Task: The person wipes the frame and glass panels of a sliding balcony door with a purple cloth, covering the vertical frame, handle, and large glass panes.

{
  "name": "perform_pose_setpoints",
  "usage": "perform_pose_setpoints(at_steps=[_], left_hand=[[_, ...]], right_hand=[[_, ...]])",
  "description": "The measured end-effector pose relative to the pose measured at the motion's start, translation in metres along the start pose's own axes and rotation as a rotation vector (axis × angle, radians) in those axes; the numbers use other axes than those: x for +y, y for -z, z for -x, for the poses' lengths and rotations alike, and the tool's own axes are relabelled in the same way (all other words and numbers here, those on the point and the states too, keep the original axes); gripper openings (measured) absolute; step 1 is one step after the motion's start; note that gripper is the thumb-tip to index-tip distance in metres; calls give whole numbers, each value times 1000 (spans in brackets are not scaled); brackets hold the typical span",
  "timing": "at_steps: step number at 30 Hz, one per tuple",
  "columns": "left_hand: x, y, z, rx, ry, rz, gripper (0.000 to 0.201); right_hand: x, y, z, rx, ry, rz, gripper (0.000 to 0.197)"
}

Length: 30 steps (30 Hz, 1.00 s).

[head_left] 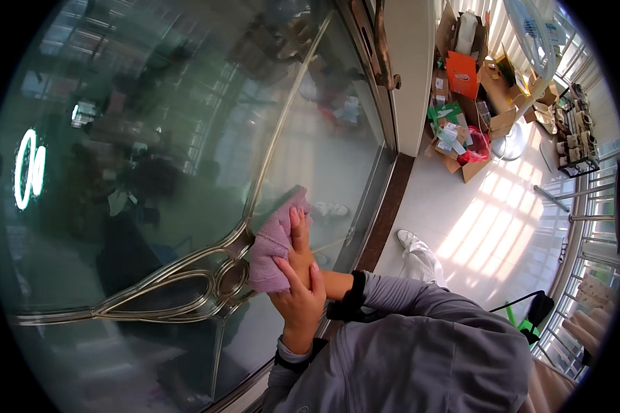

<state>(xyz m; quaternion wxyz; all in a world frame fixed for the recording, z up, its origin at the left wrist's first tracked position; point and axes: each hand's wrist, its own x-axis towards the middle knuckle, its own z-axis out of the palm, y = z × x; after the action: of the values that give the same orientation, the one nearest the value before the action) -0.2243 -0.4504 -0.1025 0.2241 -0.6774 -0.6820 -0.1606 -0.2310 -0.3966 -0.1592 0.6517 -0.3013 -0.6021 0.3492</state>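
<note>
A folded pink-purple cloth [272,251] lies against the glass pane [186,179] of a door, beside the round joint of its metal trim [232,277]. My right hand [301,256] holds the cloth along its right side, fingers pointing up the pane. Just below, my left hand [300,303] closes on the cloth's lower right edge, its thumb and fingers overlapping my right hand. Part of the right palm and some fingers are hidden. Both wrists wear dark bands over grey sleeves.
The door's handle [386,62] is at the top. Opened cardboard boxes [496,100] and a standing fan [534,41] are at the far right, near a shoe rack [575,144]. A white shoe [410,239] shows on the sunlit tiled floor [489,227].
</note>
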Motion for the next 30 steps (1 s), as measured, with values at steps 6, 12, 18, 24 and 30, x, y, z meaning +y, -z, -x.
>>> perform_pose_setpoints(at_steps=[6,12,18,24,30], left_hand=[[37,-43,-109,-60,-36,-91,77],[78,-118,-217,59,-193,67,67],[82,-151,-194,-103,-236,158,81],[63,-153,-64,-445,-102,119,69],[56,-178,-45,-485,-85,162,58]], right_hand=[[55,43,-110,80,124,90,60],[143,105,-201,206,42,125,60],[198,118,-139,201,-138,130,60],[159,70,-11,70,-268,81,60],[163,78,-30,5,-196,99,60]])
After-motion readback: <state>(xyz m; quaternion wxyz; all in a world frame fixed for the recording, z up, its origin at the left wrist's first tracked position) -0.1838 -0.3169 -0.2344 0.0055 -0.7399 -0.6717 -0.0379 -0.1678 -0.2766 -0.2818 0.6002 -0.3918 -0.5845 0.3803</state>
